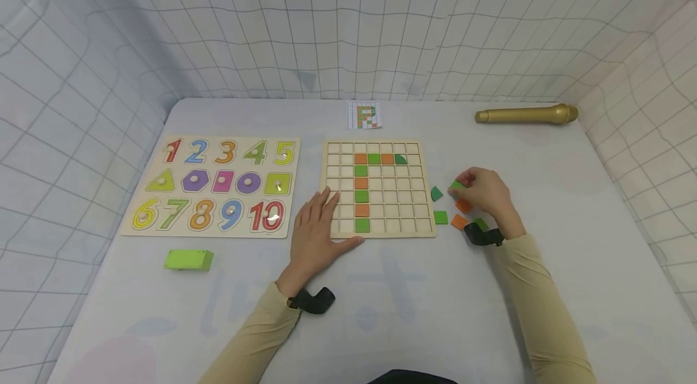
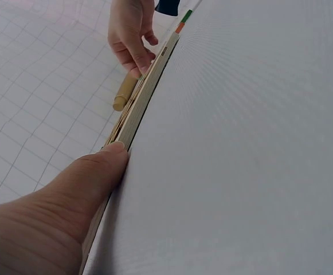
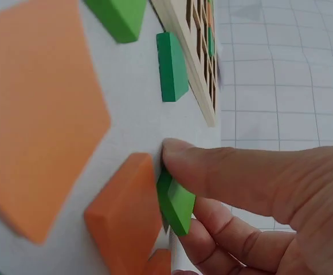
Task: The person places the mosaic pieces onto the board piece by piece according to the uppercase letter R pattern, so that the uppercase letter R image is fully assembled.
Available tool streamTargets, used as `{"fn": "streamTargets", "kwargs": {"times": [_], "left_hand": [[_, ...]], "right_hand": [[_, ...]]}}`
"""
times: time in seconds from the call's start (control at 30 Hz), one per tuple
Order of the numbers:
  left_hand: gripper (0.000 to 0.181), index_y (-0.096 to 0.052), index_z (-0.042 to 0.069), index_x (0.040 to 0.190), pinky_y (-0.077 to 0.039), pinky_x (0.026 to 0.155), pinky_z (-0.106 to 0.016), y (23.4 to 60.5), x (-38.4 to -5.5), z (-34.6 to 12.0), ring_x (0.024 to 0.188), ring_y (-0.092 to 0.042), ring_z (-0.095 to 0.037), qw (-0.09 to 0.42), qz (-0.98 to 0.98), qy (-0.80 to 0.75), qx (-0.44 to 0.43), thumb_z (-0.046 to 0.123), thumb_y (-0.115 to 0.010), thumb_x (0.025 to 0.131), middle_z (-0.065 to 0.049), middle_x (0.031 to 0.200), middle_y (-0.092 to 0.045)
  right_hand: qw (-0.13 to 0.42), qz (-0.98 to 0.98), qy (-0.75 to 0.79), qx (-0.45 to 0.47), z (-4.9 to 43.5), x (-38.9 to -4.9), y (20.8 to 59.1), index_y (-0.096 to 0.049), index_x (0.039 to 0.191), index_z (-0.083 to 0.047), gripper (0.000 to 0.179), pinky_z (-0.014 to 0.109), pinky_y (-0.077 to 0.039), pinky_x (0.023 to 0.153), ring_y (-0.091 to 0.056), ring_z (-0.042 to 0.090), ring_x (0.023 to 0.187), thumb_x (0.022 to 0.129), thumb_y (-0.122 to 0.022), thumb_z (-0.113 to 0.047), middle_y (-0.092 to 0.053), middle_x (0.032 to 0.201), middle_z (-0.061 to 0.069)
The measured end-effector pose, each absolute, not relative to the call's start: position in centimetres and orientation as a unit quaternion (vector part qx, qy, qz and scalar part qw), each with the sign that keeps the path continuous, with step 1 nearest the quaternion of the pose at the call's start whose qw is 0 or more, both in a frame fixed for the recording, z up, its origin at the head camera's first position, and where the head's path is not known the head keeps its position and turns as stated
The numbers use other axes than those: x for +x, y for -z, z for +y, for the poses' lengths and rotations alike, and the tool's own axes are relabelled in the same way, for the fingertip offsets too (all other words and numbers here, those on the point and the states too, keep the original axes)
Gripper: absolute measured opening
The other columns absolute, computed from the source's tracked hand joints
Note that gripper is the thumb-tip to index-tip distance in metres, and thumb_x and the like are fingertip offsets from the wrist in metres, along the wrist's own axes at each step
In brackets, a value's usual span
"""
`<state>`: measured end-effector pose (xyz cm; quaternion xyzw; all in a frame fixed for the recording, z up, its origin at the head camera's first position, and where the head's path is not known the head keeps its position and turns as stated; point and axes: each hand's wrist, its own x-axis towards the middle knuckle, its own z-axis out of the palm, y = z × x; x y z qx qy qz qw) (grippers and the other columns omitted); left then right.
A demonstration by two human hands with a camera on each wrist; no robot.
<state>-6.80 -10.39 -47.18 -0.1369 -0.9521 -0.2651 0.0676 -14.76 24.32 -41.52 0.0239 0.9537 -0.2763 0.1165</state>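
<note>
A wooden grid board point(image 1: 392, 210) lies in the middle of the table. Orange and green square tiles alternate down one column and along its top row, which ends in a dark green quarter-round tile point(image 1: 400, 159). My left hand point(image 1: 314, 237) rests at the board's lower left corner, fingers straight on its left side and thumb along the front edge. Right of the board, my right hand point(image 1: 486, 193) pinches a green square tile point(image 3: 177, 206) between thumb and fingers. Close by lie a dark green quarter-round tile point(image 1: 437, 193), orange tiles point(image 1: 459, 222) and green tiles point(image 1: 440, 217).
A number and shape peg puzzle point(image 1: 218, 184) lies on the left, with a lime green block point(image 1: 188, 260) in front of it. Behind the board is a small pattern card point(image 1: 365, 115). A gold microphone point(image 1: 526, 114) lies at the back right.
</note>
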Motion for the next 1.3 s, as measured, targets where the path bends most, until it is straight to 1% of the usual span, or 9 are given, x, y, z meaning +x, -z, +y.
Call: {"fn": "streamTargets", "kwargs": {"times": [0.1, 0.2, 0.3, 0.4, 0.57, 0.8, 0.97, 1.13, 1.3], "left_hand": [[0.099, -0.035, 0.008, 0.146, -0.014, 0.11, -0.046, 47.2, -6.8, -10.3, 0.139, -0.018, -0.029, 0.068, -0.952, 0.266, -0.137, 0.061, -0.072, 0.071, -0.011, 0.152, -0.026], [0.099, -0.036, 0.008, 0.146, -0.015, 0.109, -0.047, 47.1, -6.7, -10.3, 0.139, -0.019, -0.029, 0.072, -0.951, 0.266, -0.139, 0.061, -0.072, 0.071, -0.012, 0.152, -0.027], [0.099, -0.036, 0.007, 0.146, -0.015, 0.109, -0.047, 47.1, -6.7, -10.3, 0.138, -0.019, -0.03, 0.074, -0.951, 0.267, -0.14, 0.061, -0.072, 0.071, -0.012, 0.151, -0.027], [0.099, -0.035, 0.008, 0.146, -0.015, 0.109, -0.047, 47.1, -6.7, -10.4, 0.138, -0.019, -0.03, 0.073, -0.952, 0.265, -0.137, 0.062, -0.072, 0.071, -0.012, 0.151, -0.027], [0.099, -0.035, 0.008, 0.146, -0.014, 0.11, -0.046, 47.2, -6.8, -10.5, 0.139, -0.017, -0.029, 0.068, -0.953, 0.262, -0.135, 0.062, -0.071, 0.071, -0.011, 0.152, -0.026], [0.098, -0.037, 0.007, 0.145, -0.016, 0.109, -0.048, 47.2, -6.8, -10.4, 0.138, -0.02, -0.031, 0.081, -0.949, 0.268, -0.143, 0.06, -0.073, 0.071, -0.013, 0.151, -0.028], [0.099, -0.036, 0.007, 0.145, -0.016, 0.109, -0.047, 47.2, -6.8, -10.3, 0.138, -0.02, -0.03, 0.082, -0.949, 0.268, -0.144, 0.06, -0.073, 0.071, -0.013, 0.151, -0.028], [0.099, -0.036, 0.008, 0.146, -0.016, 0.109, -0.048, 47.3, -6.8, -10.4, 0.138, -0.02, -0.031, 0.085, -0.949, 0.267, -0.145, 0.06, -0.073, 0.071, -0.012, 0.151, -0.028], [0.098, -0.035, 0.008, 0.146, -0.015, 0.109, -0.047, 47.4, -6.8, -10.4, 0.139, -0.019, -0.03, 0.081, -0.95, 0.265, -0.144, 0.06, -0.072, 0.072, -0.011, 0.152, -0.026]], "right_hand": [[0.117, 0.953, 0.278, 0.022, 24.2, -14.8, 41.5, -0.06, 0.102, -0.001, 0.032, 0.036, -0.042, 0.067, -0.057, 0.026, 0.081, 0.083, -0.072, -0.025, -0.062, 0.1, 0.016], [0.107, 0.953, 0.282, 0.022, 24.1, -14.8, 41.5, -0.061, 0.101, -0.004, 0.028, 0.034, -0.042, 0.063, -0.058, 0.024, 0.076, 0.083, -0.072, -0.023, -0.062, 0.098, 0.014], [0.08, 0.952, 0.295, 0.008, 23.7, -15.0, 41.5, -0.064, 0.097, -0.006, 0.021, 0.032, -0.04, 0.057, -0.055, 0.022, 0.069, 0.084, -0.071, -0.021, -0.064, 0.093, 0.011], [0.044, 0.944, 0.326, -0.016, 23.0, -15.5, 41.6, -0.067, 0.093, -0.005, 0.017, 0.031, -0.037, 0.057, -0.05, 0.022, 0.068, 0.084, -0.072, -0.018, -0.065, 0.089, 0.01], [0.009, 0.925, 0.376, -0.051, 21.1, -16.6, 41.6, -0.069, 0.09, -0.003, 0.02, 0.029, -0.034, 0.056, -0.046, 0.022, 0.068, 0.081, -0.076, -0.019, -0.066, 0.084, 0.01], [0.029, 0.909, 0.41, -0.073, 18.6, -17.9, 41.7, -0.068, 0.085, -0.007, 0.025, 0.029, -0.036, 0.057, -0.047, 0.02, 0.068, 0.079, -0.079, -0.029, -0.065, 0.079, 0.004], [0.048, 0.9, 0.425, -0.081, 17.4, -18.5, 41.8, -0.069, 0.084, -0.007, 0.022, 0.03, -0.036, 0.059, -0.047, 0.021, 0.068, 0.08, -0.078, -0.026, -0.064, 0.078, 0.004], [0.054, 0.906, 0.41, -0.09, 16.7, -19.0, 41.9, -0.071, 0.087, -0.006, 0.018, 0.032, -0.039, 0.062, -0.05, 0.021, 0.07, 0.083, -0.075, -0.023, -0.065, 0.079, 0.005], [0.067, 0.913, 0.393, -0.085, 16.5, -19.3, 42.0, -0.072, 0.09, -0.007, 0.018, 0.033, -0.041, 0.064, -0.054, 0.021, 0.072, 0.085, -0.073, -0.024, -0.066, 0.082, 0.004]]}}
